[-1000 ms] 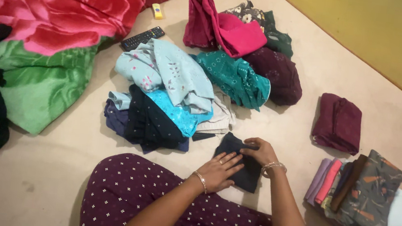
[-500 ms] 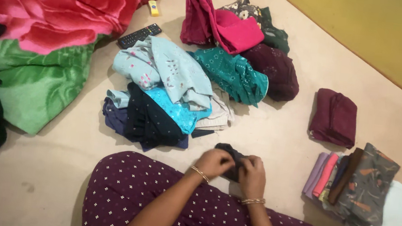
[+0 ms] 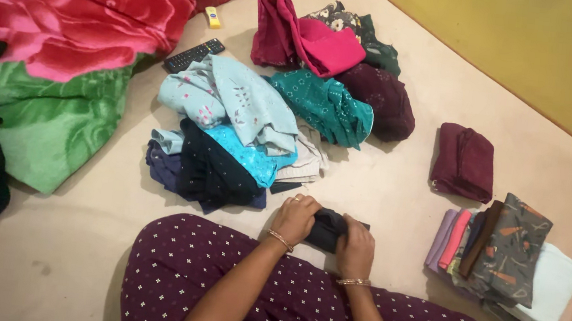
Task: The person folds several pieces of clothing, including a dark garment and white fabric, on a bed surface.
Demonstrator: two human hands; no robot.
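Your left hand (image 3: 294, 218) and right hand (image 3: 356, 247) both clutch the small dark cloth (image 3: 327, 229) (folded). It sits just before the heap of unfolded clothes (image 3: 247, 128).

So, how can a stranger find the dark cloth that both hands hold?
Start at the big loose clothes heap on the beige mattress. Just below it, the left hand and right hand grip a small dark cloth. It alone is being held, apart from every pile.
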